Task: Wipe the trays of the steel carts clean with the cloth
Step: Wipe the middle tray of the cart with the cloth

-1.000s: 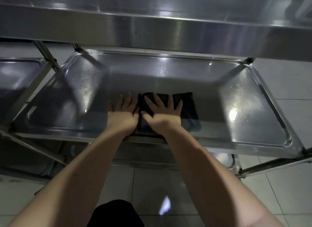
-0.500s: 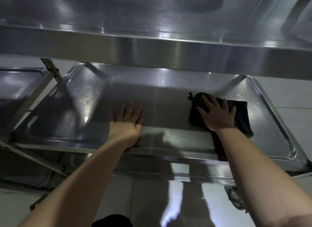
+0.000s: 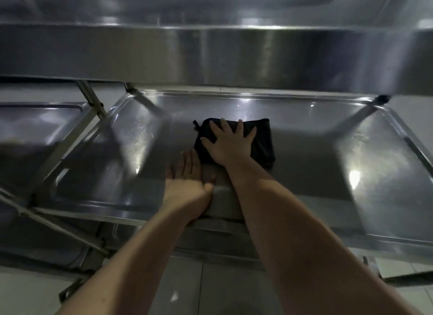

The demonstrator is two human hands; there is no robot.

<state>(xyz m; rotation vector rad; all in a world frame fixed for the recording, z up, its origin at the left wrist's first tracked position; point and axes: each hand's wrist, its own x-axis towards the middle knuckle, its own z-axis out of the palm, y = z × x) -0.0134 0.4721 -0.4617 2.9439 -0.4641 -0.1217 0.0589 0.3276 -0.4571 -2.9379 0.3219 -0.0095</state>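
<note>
A folded black cloth (image 3: 261,143) lies flat near the middle of the cart's steel middle tray (image 3: 351,155). My right hand (image 3: 228,143) presses on the cloth with spread, straight fingers and covers its left half. My left hand (image 3: 187,181) rests flat on the bare tray just in front and to the left of the cloth, close to the tray's near rim, fingers straight. Both forearms reach in under the upper tray.
The upper steel tray (image 3: 210,54) overhangs the work area close above the hands. A second cart's tray (image 3: 35,131) stands at the left behind slanted frame bars (image 3: 93,101). A lower tray (image 3: 58,246) and tiled floor (image 3: 222,291) lie below.
My right hand has slid the cloth from the tray's right side back toward the middle, after sweeping it right from the centre. My left hand has stayed planted near the front rim.
</note>
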